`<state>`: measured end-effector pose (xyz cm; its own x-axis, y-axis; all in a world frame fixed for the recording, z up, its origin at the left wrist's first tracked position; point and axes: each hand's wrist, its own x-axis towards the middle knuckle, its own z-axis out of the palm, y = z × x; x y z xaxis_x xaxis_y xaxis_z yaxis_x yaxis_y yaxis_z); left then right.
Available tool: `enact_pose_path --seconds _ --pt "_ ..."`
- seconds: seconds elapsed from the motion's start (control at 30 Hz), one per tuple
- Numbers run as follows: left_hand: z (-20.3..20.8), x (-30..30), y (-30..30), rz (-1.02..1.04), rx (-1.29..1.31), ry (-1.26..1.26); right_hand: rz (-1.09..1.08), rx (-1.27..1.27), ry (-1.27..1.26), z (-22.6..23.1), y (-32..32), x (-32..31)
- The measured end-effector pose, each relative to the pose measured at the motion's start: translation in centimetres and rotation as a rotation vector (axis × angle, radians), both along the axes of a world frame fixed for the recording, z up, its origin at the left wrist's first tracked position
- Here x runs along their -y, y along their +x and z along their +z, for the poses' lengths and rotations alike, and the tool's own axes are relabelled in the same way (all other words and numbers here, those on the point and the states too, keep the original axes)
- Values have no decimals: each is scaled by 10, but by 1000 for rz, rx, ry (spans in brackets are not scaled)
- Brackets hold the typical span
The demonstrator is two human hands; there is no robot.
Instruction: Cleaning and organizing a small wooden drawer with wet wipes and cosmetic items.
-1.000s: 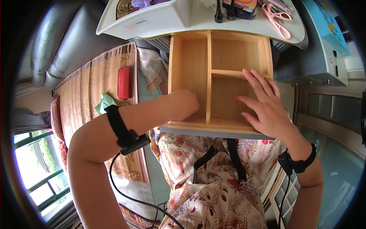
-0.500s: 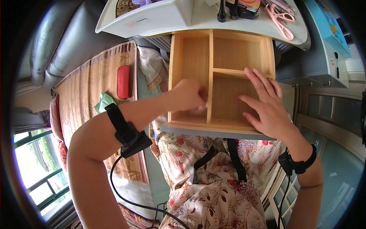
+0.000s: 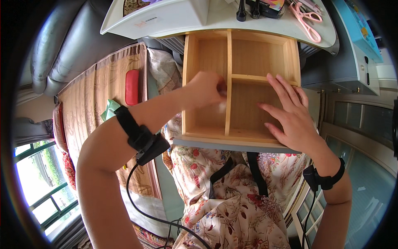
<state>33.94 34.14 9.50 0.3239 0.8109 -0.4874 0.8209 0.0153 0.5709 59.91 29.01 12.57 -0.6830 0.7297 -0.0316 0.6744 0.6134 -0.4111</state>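
Background at the left consists of a grey padded leather sofa (image 3: 78, 41) and a tan patterned mat (image 3: 89, 89), on which lie a red oblong case (image 3: 132, 87) and a pale green crumpled packet (image 3: 110, 108). A smooth white tabletop (image 3: 265, 24) crosses the upper part of the view and bears a white plastic box (image 3: 166, 20), two slim black upright items (image 3: 241, 12) and a pink tool with scissor-like handles (image 3: 302, 15).

Subject item: a pale wooden drawer with a grey front edge (image 3: 229, 54), pulled out from beneath the tabletop, above the person's lap. Its dividers form one long left compartment and two right compartments, rear and front.

Left hand (image 3: 203, 89): over the long left compartment, fingers curled beside the lengthwise divider. The hand is blurred; a pale smear shows at the fingertips, and whether they pinch anything cannot be determined.

Right hand (image 3: 292, 116): fingers spread apart above the front right compartment and its right wall, the longest reaching to the cross divider. No object is gripped; whether the palm bears on the wood cannot be confirmed.

Black strapped devices are fitted to the left forearm (image 3: 143, 143) and right forearm (image 3: 319, 176), each with a black cable.
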Motion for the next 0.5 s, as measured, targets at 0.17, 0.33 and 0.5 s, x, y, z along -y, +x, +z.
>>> enact_pose_path --seconds 0.17,0.33,0.5 --pt "3 36 4 -414 -222 -164 9 -13 14 -1 1 0" --pt "7 32 -12 -692 -273 -119 -2 -60 51 -2 0 1" --pt "20 37 -2 -840 -513 -64 -5 -54 56 -3 2 2"
